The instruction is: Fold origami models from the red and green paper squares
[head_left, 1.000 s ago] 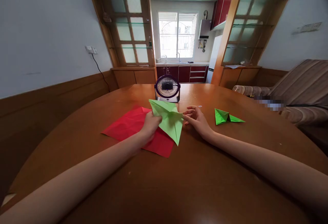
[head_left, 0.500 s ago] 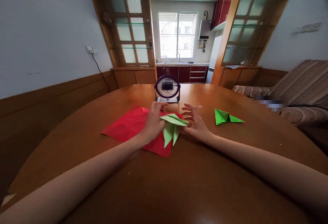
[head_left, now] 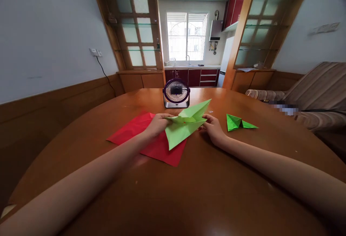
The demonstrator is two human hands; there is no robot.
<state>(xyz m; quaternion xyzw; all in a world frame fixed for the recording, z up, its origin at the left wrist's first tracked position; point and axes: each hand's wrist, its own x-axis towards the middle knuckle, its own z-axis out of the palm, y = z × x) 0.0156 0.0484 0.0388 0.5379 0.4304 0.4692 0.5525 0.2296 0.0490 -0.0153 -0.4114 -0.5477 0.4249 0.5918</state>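
The table (head_left: 189, 192) spreads out on the near side of the fan (head_left: 176, 91), and on it, nearer than the fan and mostly to its left, lies the red sheet (head_left: 162, 149), creased, one corner toward the wearer. Over the sheet's right part, in front of the fan, the paper (head_left: 180, 133) is held up, pale green and folded. Its long axis runs aslant: one sharp tip points back toward the wearer, a little left of the fan's middle, and the opposite one points away to the right, past the fan's right edge. A second flap points to the right, with an open fold between it and the far tip. The left hand (head_left: 156, 125), nearer than the fan and at its left, pinches the paper's left corner between thumb and fingers, its wrist crossing over the red sheet and hiding some of it. The right hand (head_left: 214, 129), to the fan's right, holds the right-hand tip in a narrow pinch, its lower fingers partly hidden. The paper thus spans the space between the hands, outside both palms. Well to the fan's right lies a bright green piece (head_left: 234, 123), folded, apart from the hand. Beyond the fan's right is a striped chair (head_left: 313, 88); behind the fan, a window (head_left: 187, 36).
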